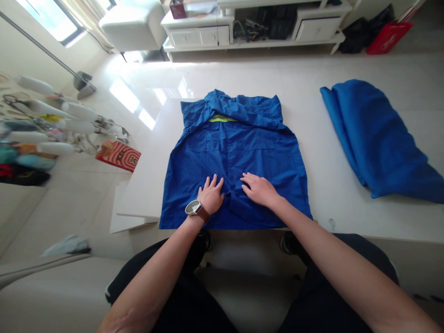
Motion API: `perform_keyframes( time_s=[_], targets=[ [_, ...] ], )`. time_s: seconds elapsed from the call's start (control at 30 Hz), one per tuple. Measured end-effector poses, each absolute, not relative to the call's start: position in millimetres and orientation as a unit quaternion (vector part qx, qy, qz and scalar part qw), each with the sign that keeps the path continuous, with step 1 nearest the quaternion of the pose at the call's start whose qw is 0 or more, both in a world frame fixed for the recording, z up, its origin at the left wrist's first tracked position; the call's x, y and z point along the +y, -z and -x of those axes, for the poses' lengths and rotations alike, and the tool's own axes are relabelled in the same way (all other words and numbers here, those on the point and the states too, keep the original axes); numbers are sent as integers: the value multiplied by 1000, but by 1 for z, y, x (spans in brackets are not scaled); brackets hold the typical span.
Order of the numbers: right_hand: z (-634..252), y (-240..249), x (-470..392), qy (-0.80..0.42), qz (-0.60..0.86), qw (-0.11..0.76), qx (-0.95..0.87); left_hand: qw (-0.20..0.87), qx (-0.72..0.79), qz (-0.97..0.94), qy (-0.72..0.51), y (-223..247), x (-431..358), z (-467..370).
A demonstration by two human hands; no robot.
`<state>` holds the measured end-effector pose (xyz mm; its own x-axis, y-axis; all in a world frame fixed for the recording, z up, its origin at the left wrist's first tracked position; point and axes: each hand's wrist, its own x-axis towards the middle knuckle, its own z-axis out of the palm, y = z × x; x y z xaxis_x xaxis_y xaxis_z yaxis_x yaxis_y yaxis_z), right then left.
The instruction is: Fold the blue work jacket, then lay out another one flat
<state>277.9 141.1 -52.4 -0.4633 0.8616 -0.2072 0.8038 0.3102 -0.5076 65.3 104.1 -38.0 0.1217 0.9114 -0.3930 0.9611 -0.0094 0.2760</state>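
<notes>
A blue button-front shirt (267, 157) lies spread on the white table, its hem along the near edge. Its upper part is bunched at the far end, where a strip of yellow-green (222, 119) shows. Two chest pockets and a row of buttons face up. My left hand (211, 194), with a watch (193, 208) on the wrist, rests on the cloth left of the button line, fingers spread. To the right of that line, my right hand (258, 188) lies on the fabric with its fingers stretched out. Neither hand grips anything.
A folded blue cloth (378, 138) lies at the table's right. The white table (145, 185) extends past the shirt on both sides. Beyond stands a white cabinet (197, 37); left, a red striped bag (120, 156) is near a rack with white rollers (79, 111).
</notes>
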Motion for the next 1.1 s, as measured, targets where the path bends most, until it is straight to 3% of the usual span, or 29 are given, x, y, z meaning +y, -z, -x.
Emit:
perform_keyframes(
  time_s=[0.3, 0.5, 0.7, 1.1],
  targets=[
    [-276, 44, 135, -217, 467, -1, -857, 234, 656, -711, 98, 32, 102, -68],
    [-280, 47, 135, -222, 458, 14, -861, 215, 655, -725, 8, 28, 103, -64],
    [-280, 45, 134, -231, 465, 19, -855, 385, 567, -725, 72, 22, 90, -68],
    [-280, 44, 133, -206, 448, 10, -870, 281, 482, -817, 143, 30, 59, -91]
  ],
)
